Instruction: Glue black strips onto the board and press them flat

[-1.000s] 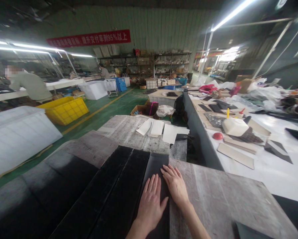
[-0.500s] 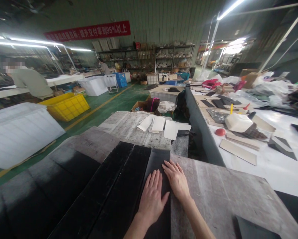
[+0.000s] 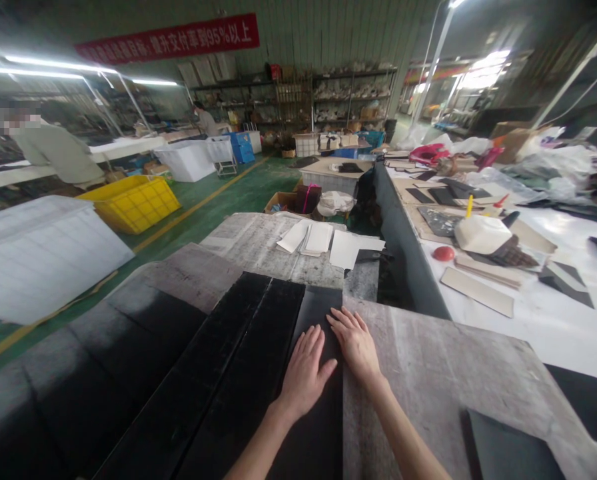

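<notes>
- The left hand lay flat, fingers extended, thumb spread, on a smooth black strip.
- The right hand, also flattened, reached over that strip's right edge.
- Two duller black strips lay just left.
- Worn grey boarding spread beneath.
- White pieces lay beyond.

Yellow crate beside white bin on green floor.

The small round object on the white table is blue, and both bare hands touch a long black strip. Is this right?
In the head view, the small round object is red, not blue. The left hand and right hand touch the long black strip.
</notes>
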`<state>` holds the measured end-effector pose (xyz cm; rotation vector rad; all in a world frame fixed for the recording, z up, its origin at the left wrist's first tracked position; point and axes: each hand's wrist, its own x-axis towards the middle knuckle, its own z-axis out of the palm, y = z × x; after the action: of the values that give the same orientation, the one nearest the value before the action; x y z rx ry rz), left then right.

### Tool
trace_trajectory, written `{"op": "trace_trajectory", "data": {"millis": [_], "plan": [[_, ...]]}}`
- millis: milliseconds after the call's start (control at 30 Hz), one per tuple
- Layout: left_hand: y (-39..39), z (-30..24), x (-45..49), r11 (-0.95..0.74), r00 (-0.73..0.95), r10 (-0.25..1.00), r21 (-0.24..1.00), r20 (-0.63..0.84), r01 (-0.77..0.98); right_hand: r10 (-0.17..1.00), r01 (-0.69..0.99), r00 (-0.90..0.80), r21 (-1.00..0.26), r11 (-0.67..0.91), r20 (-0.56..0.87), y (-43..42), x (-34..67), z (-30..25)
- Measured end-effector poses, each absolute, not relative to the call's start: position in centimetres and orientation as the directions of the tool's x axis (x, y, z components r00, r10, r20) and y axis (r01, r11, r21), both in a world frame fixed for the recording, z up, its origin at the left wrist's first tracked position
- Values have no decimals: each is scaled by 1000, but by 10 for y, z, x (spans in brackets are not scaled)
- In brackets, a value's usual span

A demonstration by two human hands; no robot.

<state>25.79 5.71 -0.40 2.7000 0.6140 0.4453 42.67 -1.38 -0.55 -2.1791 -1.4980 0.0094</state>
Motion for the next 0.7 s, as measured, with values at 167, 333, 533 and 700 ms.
{"op": "trace_trajectory", "data": {"millis": [167, 333, 533, 700], "plan": [[52, 9, 240, -850, 850, 476, 367, 226, 379, 876, 873, 401, -403, -275, 270, -14, 425, -4], [36, -1, 232, -917, 897, 391, 167, 206, 361, 875, 872, 409, -395, -291, 259, -13, 425, -5], [35, -7, 233, -918, 899, 395, 117, 190, 378, 869, 875, 404, -397, -276, 287, -13, 426, -7], [34, -8, 231, -923, 904, 384, 96, 190, 372, 865, 877, 400, -401, -264, 304, -14, 426, -9]]}}
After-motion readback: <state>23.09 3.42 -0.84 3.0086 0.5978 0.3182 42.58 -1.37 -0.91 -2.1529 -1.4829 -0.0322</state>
